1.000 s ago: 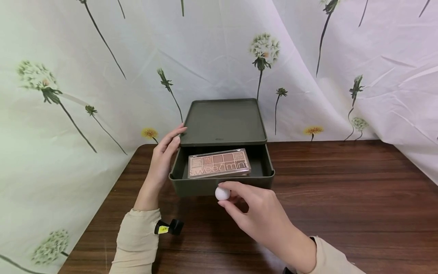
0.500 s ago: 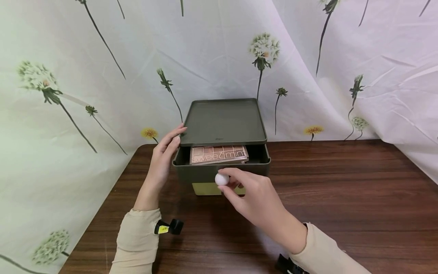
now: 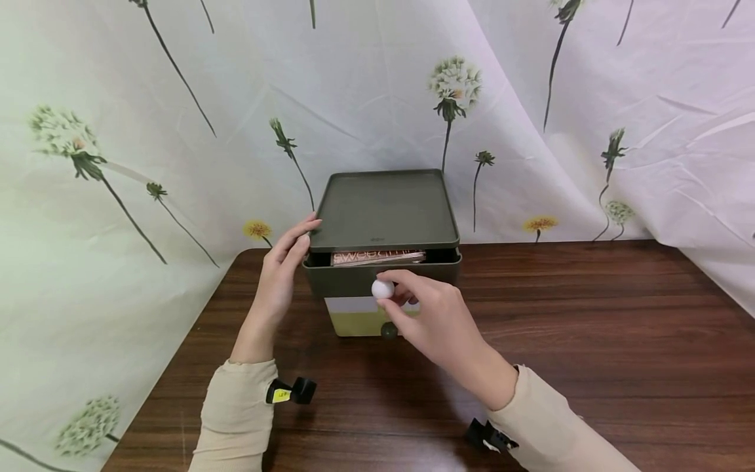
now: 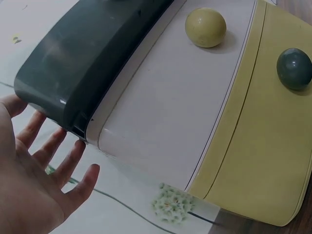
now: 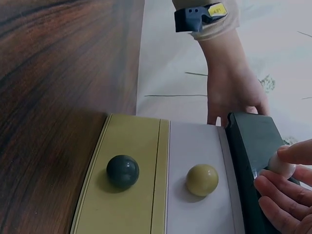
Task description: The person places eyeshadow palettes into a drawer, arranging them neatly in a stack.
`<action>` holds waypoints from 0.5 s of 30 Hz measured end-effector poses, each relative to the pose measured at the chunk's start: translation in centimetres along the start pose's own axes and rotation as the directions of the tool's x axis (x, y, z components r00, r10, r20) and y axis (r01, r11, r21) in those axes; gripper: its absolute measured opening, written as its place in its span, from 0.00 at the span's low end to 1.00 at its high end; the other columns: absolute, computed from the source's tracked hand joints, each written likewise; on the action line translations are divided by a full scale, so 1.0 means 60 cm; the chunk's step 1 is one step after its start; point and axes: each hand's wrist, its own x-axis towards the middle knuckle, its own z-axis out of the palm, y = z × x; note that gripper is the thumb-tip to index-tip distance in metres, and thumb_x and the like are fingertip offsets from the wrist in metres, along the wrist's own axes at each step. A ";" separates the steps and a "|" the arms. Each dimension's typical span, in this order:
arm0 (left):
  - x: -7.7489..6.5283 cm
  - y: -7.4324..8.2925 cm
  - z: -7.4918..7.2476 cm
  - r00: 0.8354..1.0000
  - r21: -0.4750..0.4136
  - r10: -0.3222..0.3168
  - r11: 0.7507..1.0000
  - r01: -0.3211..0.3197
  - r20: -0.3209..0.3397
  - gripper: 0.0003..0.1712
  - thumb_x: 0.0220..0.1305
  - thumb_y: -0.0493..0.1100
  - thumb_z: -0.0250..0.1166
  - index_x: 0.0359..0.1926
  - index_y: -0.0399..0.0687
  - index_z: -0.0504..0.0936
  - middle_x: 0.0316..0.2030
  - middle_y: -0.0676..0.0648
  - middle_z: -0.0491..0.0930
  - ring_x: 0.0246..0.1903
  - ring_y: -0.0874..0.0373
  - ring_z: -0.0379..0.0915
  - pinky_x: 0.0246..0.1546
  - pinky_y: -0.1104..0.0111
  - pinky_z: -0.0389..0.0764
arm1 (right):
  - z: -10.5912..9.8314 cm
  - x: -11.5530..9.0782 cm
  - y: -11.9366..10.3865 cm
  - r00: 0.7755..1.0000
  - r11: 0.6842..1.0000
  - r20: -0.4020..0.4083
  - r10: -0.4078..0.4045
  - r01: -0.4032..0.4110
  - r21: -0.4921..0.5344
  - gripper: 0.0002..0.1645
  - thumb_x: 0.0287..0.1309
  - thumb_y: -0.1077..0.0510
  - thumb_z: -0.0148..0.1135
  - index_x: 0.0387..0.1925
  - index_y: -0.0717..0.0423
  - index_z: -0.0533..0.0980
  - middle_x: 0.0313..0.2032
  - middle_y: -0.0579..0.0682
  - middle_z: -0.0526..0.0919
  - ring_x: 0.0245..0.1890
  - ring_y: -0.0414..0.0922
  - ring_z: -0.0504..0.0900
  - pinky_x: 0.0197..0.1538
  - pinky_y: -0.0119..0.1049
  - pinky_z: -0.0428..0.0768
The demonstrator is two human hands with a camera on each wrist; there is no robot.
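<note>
A small drawer cabinet (image 3: 385,208) with a dark green top stands on the table. Its dark green upper drawer (image 3: 336,282) sticks out slightly, and the edge of a pinkish eyeshadow palette (image 3: 377,257) shows in the gap. Thumb and fingers of my right hand (image 3: 442,321) pinch the drawer's round white knob (image 3: 383,289). My left hand (image 3: 279,278) touches the cabinet's left side, fingers extended, as the left wrist view also shows. Below are a white drawer with a yellow knob (image 5: 202,180) and a yellow drawer with a dark green knob (image 5: 123,171).
The brown wooden table (image 3: 590,341) extends around the cabinet, widest to the right. Close behind it hangs a white cloth (image 3: 377,85) printed with dandelions. Black wrist cameras are strapped over both sleeves.
The upper drawer has slid back into the cabinet with my right hand on its knob, covering most of the palette. The lower drawer fronts have come into sight. My left hand has stayed put.
</note>
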 end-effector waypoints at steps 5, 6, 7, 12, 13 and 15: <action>-0.001 0.001 -0.001 1.000 0.005 0.000 1.000 0.000 0.004 0.23 0.79 0.45 0.47 0.67 0.40 0.72 0.71 0.51 0.64 0.72 0.61 0.51 0.69 0.53 0.51 | 0.003 0.007 0.009 1.000 1.000 0.004 0.018 -0.018 -0.004 0.18 0.54 0.63 0.73 0.48 0.57 0.81 0.30 0.45 0.85 0.29 0.36 0.83 0.37 0.33 0.81; -0.001 0.002 -0.001 1.000 0.006 -0.002 1.000 0.002 0.006 0.23 0.79 0.45 0.47 0.67 0.40 0.72 0.71 0.52 0.64 0.72 0.61 0.51 0.69 0.52 0.51 | 0.004 0.008 0.011 1.000 1.000 0.003 0.020 -0.020 -0.007 0.18 0.55 0.63 0.73 0.48 0.57 0.81 0.30 0.45 0.85 0.29 0.36 0.83 0.37 0.33 0.80; -0.002 0.002 -0.001 1.000 0.007 -0.005 1.000 0.005 0.008 0.23 0.79 0.45 0.47 0.67 0.40 0.72 0.71 0.52 0.64 0.72 0.61 0.51 0.69 0.51 0.52 | 0.004 0.009 0.013 1.000 1.000 0.002 0.022 -0.022 -0.009 0.18 0.55 0.63 0.73 0.48 0.57 0.81 0.30 0.45 0.85 0.29 0.36 0.83 0.37 0.33 0.80; -0.002 0.003 -0.001 1.000 0.014 -0.023 1.000 0.023 0.005 0.24 0.79 0.47 0.47 0.68 0.41 0.72 0.71 0.54 0.64 0.71 0.62 0.53 0.64 0.53 0.58 | 0.007 0.013 0.019 1.000 0.999 -0.004 0.031 -0.031 -0.009 0.17 0.55 0.63 0.73 0.48 0.58 0.81 0.29 0.45 0.85 0.29 0.36 0.83 0.37 0.33 0.80; -0.002 0.003 -0.001 1.000 0.015 -0.025 1.000 0.025 0.002 0.24 0.79 0.47 0.47 0.68 0.41 0.72 0.71 0.54 0.64 0.70 0.62 0.54 0.62 0.54 0.59 | 0.007 0.014 0.020 0.999 0.999 -0.006 0.032 -0.032 -0.009 0.17 0.55 0.63 0.73 0.47 0.58 0.81 0.29 0.45 0.85 0.29 0.36 0.83 0.37 0.33 0.80; -0.002 0.003 0.000 1.000 0.016 -0.026 1.000 0.026 -0.004 0.24 0.79 0.47 0.47 0.67 0.41 0.72 0.71 0.55 0.64 0.69 0.62 0.55 0.57 0.58 0.62 | 0.008 0.017 0.022 0.999 0.999 -0.008 0.031 -0.031 -0.009 0.17 0.55 0.64 0.73 0.47 0.58 0.81 0.29 0.45 0.85 0.29 0.36 0.83 0.37 0.32 0.80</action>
